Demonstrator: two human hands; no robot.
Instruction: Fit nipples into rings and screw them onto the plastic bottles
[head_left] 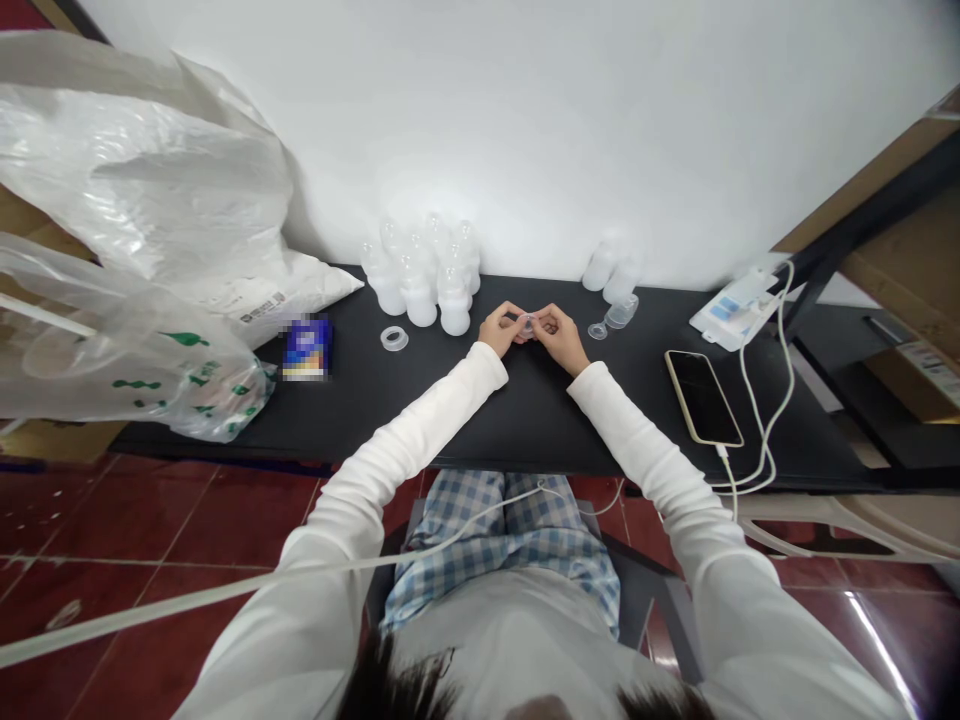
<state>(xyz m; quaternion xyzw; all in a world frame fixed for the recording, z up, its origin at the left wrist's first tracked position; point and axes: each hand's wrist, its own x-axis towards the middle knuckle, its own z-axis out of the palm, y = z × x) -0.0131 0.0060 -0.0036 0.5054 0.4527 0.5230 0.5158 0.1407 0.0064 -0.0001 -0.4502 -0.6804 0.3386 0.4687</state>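
Observation:
Close to the middle of the table, my left hand (500, 328) and my right hand (559, 336) meet, fingertips pinched on a small clear bottle nipple (528, 324). The fingers cover part of it. To the left stand several white baby bottles (418, 295) with clear domed tops, close together. In front of them lies a whitish translucent ring (394, 339). On the right are a clear bottle cap (621, 312) lying on its side and a small clear round piece (597, 331). Behind these, whitish bottles (600, 268) stand against the wall.
A phone (703, 397) with a white cable (780, 380) lies at the right, near a white-and-blue package (735, 308). At the left are a blue box (307, 348), a large white plastic bag (150, 170) and a clear bag with green print (165, 370). The black table (525, 430) meets a white wall.

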